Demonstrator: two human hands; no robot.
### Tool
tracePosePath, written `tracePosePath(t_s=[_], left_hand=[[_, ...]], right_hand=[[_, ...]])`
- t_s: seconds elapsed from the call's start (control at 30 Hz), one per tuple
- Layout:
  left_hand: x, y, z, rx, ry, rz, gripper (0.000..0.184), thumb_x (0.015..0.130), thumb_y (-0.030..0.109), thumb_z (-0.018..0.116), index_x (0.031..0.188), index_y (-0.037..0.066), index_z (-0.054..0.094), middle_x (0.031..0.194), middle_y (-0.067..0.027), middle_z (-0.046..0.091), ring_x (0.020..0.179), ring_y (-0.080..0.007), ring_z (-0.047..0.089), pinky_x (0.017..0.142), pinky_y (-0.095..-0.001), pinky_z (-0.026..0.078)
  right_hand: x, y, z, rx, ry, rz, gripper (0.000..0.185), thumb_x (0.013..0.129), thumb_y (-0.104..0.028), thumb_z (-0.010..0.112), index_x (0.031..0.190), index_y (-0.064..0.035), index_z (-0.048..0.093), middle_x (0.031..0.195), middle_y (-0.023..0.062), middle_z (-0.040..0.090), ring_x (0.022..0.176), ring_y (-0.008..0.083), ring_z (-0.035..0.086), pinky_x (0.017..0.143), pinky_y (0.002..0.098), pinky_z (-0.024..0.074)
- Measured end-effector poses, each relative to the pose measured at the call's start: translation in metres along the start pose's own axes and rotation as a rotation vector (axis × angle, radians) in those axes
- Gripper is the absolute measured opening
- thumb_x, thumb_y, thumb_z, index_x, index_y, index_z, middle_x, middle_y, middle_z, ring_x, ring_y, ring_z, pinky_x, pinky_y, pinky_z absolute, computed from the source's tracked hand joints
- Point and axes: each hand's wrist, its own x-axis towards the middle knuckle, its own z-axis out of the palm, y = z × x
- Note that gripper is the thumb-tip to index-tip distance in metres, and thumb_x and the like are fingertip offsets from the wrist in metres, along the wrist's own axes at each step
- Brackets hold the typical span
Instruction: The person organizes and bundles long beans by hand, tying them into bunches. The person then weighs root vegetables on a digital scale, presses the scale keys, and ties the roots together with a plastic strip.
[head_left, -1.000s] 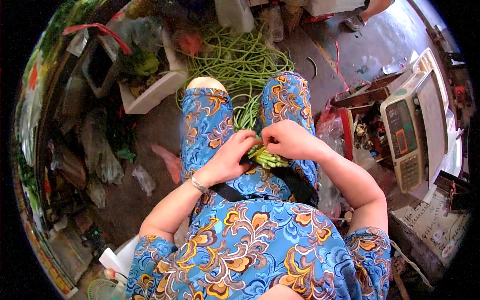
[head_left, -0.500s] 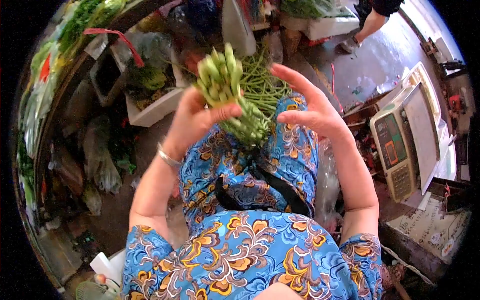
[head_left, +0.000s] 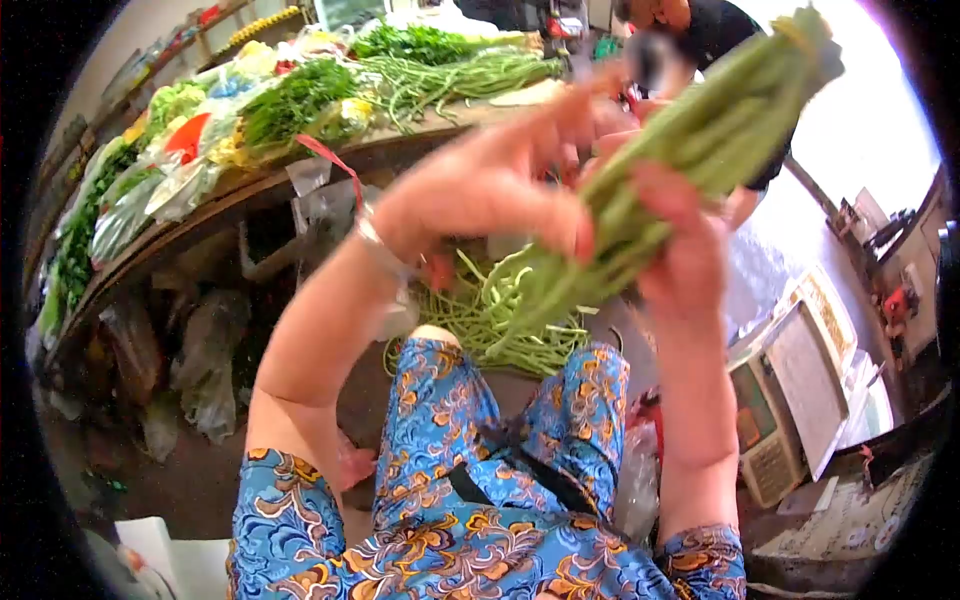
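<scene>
Bundle of long green beans [head_left: 655, 205] raised in front of the chest, above the knees, slanting from near left up to far right. A yellow tie [head_left: 797, 32] circles its upper end, presumably to keep the stalks in one sheaf; the lower end fans looser.

Right hand [head_left: 685, 235] wraps the bundle about midway, fingers closed round it, thumb laid across the front. The middle grip looks chosen for balance, since the beans are long and limp and would likely sag if taken by one end.

Left hand [head_left: 490, 195], silver bracelet [head_left: 385, 245] at the wrist, is blurred. Its fingers stretch out, well parted from the thumb, which overlaps the bundle's left side. Cannot tell whether it presses there or only passes in front; perhaps it steadies the slant.

Loose long beans [head_left: 475, 340] lie tangled just beyond the knees, within easy reach of a seated person.

Far left, a long worktop [head_left: 400, 148] carries leafy greens [head_left: 300, 100] and more long beans [head_left: 460, 80], spread side by side, probably so each kind shows. A weighing scale [head_left: 770, 420] stands to the right, handy to that arm. Another person [head_left: 715, 30] is at far right, partly behind the bundle.
</scene>
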Motion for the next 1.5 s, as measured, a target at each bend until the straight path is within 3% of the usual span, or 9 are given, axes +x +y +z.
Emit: tracePosePath(t_s=[0.17,0.37,0.63,0.77,0.93,1.13,1.23,1.33,1.5], left_hand=[[-0.029,-0.03,0.046,-0.213,-0.07,-0.411,0.135,0.043,0.028,0.099,0.15,0.004,0.02,0.147,-0.0081,0.04,0.13,-0.0149,0.04,0.111,-0.0355,0.034],[-0.066,-0.099,0.124,-0.615,-0.51,-0.435,0.078,0.058,0.026,0.093,0.125,0.002,0.058,0.128,-0.01,0.06,0.116,-0.0197,0.055,0.101,-0.0363,0.044],[-0.135,-0.161,0.194,-0.96,-0.387,-0.321,0.112,0.066,0.018,0.089,0.152,0.006,0.019,0.14,-0.0085,0.048,0.124,-0.0171,0.047,0.106,-0.0346,0.037],[-0.113,-0.154,0.181,-0.961,-0.234,-0.292,0.117,0.064,0.026,0.089,0.152,0.003,0.016,0.156,-0.0109,0.026,0.139,-0.0215,0.031,0.114,-0.0397,0.026],[-0.089,-0.146,0.161,-1.406,-0.253,-0.393,0.111,0.063,0.02,0.089,0.15,0.002,0.021,0.148,-0.0161,0.039,0.135,-0.0237,0.04,0.115,-0.0413,0.027],[-0.13,-0.172,0.121,-1.157,0.004,-0.609,0.091,0.067,0.011,0.087,0.142,0.002,0.036,0.107,-0.0093,0.06,0.104,-0.0209,0.061,0.09,-0.0373,0.054],[-0.133,-0.167,0.068,-1.07,-0.116,-0.657,0.088,0.063,0.027,0.091,0.134,0.004,0.045,0.14,-0.0191,0.047,0.112,-0.028,0.06,0.087,-0.0411,0.054],[-0.122,-0.142,0.025,-0.911,-0.012,-0.581,0.082,0.066,0.033,0.089,0.13,0.001,0.048,0.13,-0.0197,0.056,0.102,-0.0243,0.064,0.082,-0.0373,0.055],[-0.062,-0.048,-0.093,-0.328,0.233,-0.898,0.044,0.071,0.004,0.081,0.11,0.001,0.061,0.092,-0.0067,0.07,0.082,-0.0144,0.067,0.067,-0.0294,0.056]], right_hand=[[0.021,-0.091,0.012,0.145,-0.208,-0.121,0.042,0.091,-0.016,0.06,0.126,-0.0004,0.042,0.097,0.0077,0.049,0.091,0.0194,0.05,0.087,0.0364,0.0444],[0.032,-0.146,-0.027,0.201,-0.17,-0.111,0.043,0.089,-0.019,0.062,0.119,0.0046,0.044,0.1,0.0108,0.051,0.093,0.0202,0.054,0.087,0.0349,0.0465],[0.037,-0.063,-0.099,-0.067,0.52,-0.011,0.025,0.09,-0.028,0.06,0.096,-0.0037,0.057,0.08,0.0097,0.062,0.067,0.0189,0.059,0.064,0.0305,0.051],[0.065,-0.03,-0.128,0.11,0.479,0.105,0.032,0.092,-0.034,0.055,0.087,-0.003,0.059,0.077,0.0118,0.063,0.068,0.0218,0.062,0.065,0.0308,0.0518],[0.101,-0.003,-0.135,0.24,0.395,0.188,0.034,0.09,-0.035,0.057,0.088,-0.0004,0.06,0.078,0.0158,0.063,0.07,0.0241,0.063,0.064,0.0339,0.0534],[0.123,0.02,-0.158,0.08,0.342,0.142,0.029,0.089,-0.024,0.064,0.101,0.0011,0.055,0.088,0.0088,0.06,0.078,0.0188,0.061,0.073,0.0309,0.0522],[0.14,0.034,-0.159,-0.253,0.453,0.044,0.041,0.095,-0.04,0.047,0.09,-0.0014,0.059,0.077,0.0104,0.062,0.071,0.0184,0.061,0.071,0.0305,0.0519],[0.183,0.05,-0.183,-0.194,0.42,-0.026,0.043,0.096,-0.04,0.044,0.098,-0.0012,0.062,0.081,0.0095,0.064,0.075,0.0185,0.064,0.074,0.0321,0.0549],[0.275,0.068,-0.174,0.107,0.199,-0.13,0.05,0.091,-0.034,0.057,0.129,-0.0028,0.049,0.122,0.0159,0.059,0.108,0.0317,0.059,0.097,0.0469,0.0458]])
